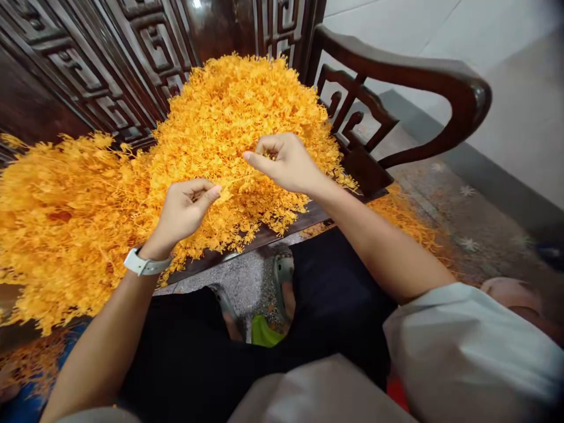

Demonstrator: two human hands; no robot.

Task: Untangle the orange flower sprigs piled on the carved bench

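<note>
A big heap of orange-yellow plastic flower pieces [247, 106] covers the seat of a dark wooden bench, with a second mound [57, 200] spreading to the left. My left hand [185, 208], with a pale watch strap on its wrist, is pinched closed over the front of the heap. A small yellow bit shows by its thumb tip, but I cannot tell if it is held. Further right and slightly higher, my right hand [284, 161] is also closed, thumb against curled fingers. Whatever it pinches, if anything, is too small to make out against the yellow.
The carved bench back [150, 53] rises behind the heap, and a curved wooden armrest [405, 64] stands at the right. Loose orange pieces [409, 223] lie on the floor there. Something bright green [264, 332] is between my feet, below the bench edge [264, 238].
</note>
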